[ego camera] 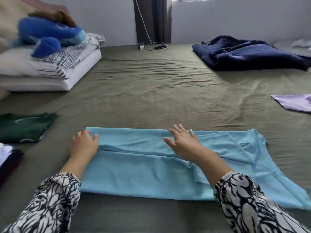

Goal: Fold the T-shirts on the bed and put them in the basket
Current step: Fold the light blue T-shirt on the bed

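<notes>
A light blue T-shirt (134, 172) lies spread on the olive bed sheet (151, 91) in front of me, with a lengthwise fold across it. My left hand (84, 145) grips the shirt's far left corner, fingers curled over the folded edge. My right hand (183, 142) rests flat on the cloth near the middle, fingers straight and spread. A dark green T-shirt (25, 127) lies folded at the left. A lilac T-shirt (294, 102) lies at the right edge. No basket is in view.
Stacked pillows (50, 71) with a blue plush toy (48, 37) sit at the far left. A navy blanket (252, 54) is bunched at the far right. A charger and cable (151, 47) lie by the curtain. Dark and white clothes (8, 158) sit at the left edge.
</notes>
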